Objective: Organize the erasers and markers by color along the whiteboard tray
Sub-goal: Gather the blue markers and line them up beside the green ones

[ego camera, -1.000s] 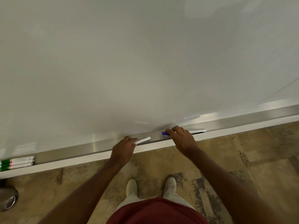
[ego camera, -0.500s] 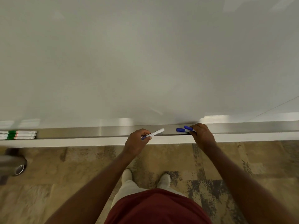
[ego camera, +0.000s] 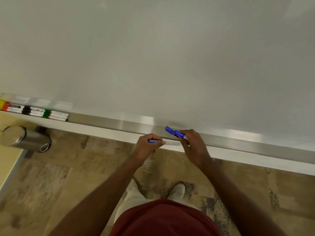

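Blue markers are both in hand at mid-frame: left hand (ego camera: 146,147) pinches one (ego camera: 163,142) lying along the tray (ego camera: 119,124), right hand (ego camera: 193,145) clamps another (ego camera: 174,132), cap pointing upper left toward the sorted markers (ego camera: 35,110).

whiteboard tray (ego camera: 119,124): long brushed-metal ledge along board's lower edge, running slantwise across view. markers grouped at tray's far left end, lying lengthwise, touching side by side: green-capped markers (ego camera: 55,114) nearest tray's middle, black-capped markers (ego camera: 32,111) beside them, red-capped markers (ego camera: 12,107) beyond, yellow object (ego camera: 2,104) at frame edge, too cropped to identify.
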Tool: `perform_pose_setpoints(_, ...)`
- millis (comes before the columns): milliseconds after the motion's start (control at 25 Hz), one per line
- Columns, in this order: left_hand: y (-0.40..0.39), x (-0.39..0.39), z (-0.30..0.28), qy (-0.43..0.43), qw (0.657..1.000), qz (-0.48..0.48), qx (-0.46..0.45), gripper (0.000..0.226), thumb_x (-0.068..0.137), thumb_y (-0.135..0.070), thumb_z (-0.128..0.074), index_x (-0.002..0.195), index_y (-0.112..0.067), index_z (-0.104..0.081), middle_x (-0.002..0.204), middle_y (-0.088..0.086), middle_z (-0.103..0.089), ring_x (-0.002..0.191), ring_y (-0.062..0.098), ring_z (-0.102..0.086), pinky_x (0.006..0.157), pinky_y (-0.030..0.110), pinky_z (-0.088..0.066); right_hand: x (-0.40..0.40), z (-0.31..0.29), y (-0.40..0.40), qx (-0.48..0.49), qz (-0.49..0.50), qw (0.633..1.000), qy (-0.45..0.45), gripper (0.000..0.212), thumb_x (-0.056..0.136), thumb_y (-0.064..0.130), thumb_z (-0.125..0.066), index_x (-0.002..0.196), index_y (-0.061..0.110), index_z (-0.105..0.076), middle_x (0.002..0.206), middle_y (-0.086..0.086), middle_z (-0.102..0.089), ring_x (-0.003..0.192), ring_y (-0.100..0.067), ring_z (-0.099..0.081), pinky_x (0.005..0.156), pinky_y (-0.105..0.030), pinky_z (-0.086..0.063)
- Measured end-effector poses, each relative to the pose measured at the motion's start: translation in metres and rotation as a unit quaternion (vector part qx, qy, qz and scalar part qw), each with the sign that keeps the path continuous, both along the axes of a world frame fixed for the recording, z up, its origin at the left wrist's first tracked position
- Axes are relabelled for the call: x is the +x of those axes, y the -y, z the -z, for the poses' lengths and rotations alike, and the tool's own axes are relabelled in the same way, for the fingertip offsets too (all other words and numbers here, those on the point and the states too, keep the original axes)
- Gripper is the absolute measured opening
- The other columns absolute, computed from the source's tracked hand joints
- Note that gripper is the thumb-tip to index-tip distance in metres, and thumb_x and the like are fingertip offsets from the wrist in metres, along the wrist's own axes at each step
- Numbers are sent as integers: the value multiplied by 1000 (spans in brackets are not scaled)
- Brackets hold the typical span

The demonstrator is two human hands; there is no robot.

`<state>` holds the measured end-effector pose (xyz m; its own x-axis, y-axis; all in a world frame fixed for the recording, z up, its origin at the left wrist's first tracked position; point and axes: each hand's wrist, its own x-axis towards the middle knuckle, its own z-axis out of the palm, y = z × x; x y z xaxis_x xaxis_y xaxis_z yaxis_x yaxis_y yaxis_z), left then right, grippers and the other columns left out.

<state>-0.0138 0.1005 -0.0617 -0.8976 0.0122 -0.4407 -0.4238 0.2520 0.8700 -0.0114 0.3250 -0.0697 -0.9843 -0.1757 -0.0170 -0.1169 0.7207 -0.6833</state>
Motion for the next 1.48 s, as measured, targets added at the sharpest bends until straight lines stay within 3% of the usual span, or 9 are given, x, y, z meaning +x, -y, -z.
perform_pose_setpoints(80, 8, 0, -5, 21, 997, -35, 67, 21, 83, -21, -82, 95, -5, -75, 64, 7, -64, 52, 16, -52, 48, 25, -45, -4, -9, 34, -63, -13, 995, 69, 25, 102, 23, -59, 126, 16, -64, 114, 2, -64, 98, -11, -57, 85, -27, -45)
perform_pose_setpoints(200, 44, 1, -14, 39, 983, -94, 150, 37, 83, -23, -82, 96, 9, -67, 62, 15, -57, 54, 22, -47, 52, 31, -41, -5, -23, 90, -147, -31, 973, 173, 26, 105, 33, -52, 127, 22, -60, 107, 11, -62, 93, -5, -58, 80, -21, -44)
perform_pose_setpoints(360, 109, 4, -13, 37, 971, -105, 213, 32, 85, -26, -79, 101, 0, -73, 64, 7, -59, 57, 18, -51, 56, 28, -43, -4, -35, 155, -187, -13, 956, 228, 28, 106, 36, -48, 130, 25, -59, 104, 3, -67, 91, -14, -64, 76, -29, -51)
perform_pose_setpoints(600, 198, 5, -10, 55, 936, -143, 318, 39, 82, -29, -79, 117, -14, -73, 84, 2, -70, 60, 10, -53, 61, 24, -51, -7, -34, 253, -194, -25, 941, 278, 32, 106, 37, -48, 136, 27, -58, 108, 6, -69, 93, -9, -67, 71, -14, -49)
perform_pose_setpoints(800, 267, -2, -9, 66, 934, -180, 303, 24, 89, -26, -75, 108, -12, -77, 87, 7, -71, 59, 11, -53, 61, 25, -50, -19, -27, 320, -134, -54, 956, 256, 24, 107, 36, -46, 120, 24, -62, 98, 1, -68, 83, -9, -62, 69, -16, -47)
perform_pose_setpoints(1000, 307, -11, -8, 48, 939, -189, 283, 27, 90, -20, -74, 108, 2, -73, 73, 7, -67, 55, 13, -52, 62, 32, -48, -38, -31, 374, -118, -87, 953, 266, 41, 109, 39, -40, 123, 9, -64, 102, -14, -75, 87, -27, -75, 81, -42, -63)
perform_pose_setpoints(1080, 318, -15, -9, 46, 938, -192, 286, 31, 91, -19, -74, 109, 5, -71, 73, 7, -66, 55, 13, -52, 60, 31, -47, -50, -33, 386, -114, -110, 949, 273, 42, 108, 38, -40, 123, 6, -64, 101, -19, -75, 85, -33, -76, 79, -45, -64)
perform_pose_setpoints(1320, 335, -30, -5, 65, 930, -211, 293, 34, 91, -21, -73, 112, 5, -68, 80, 9, -62, 60, 13, -50, 56, 24, -44, -84, -21, 396, -45, -208, 946, 244, 32, 106, 49, -40, 111, 27, -62, 86, 9, -74, 73, 0, -72, 70, -19, -57)
perform_pose_setpoints(1480, 342, -49, -4, 62, 899, -298, 314, 13, 92, -23, -72, 89, -10, -72, 74, 6, -64, 57, 13, -48, 57, 27, -43, -105, -12, 407, -145, -180, 926, 297, 18, 99, 49, -57, 108, 36, -65, 94, 3, -76, 77, -12, -76, 63, -25, -61)
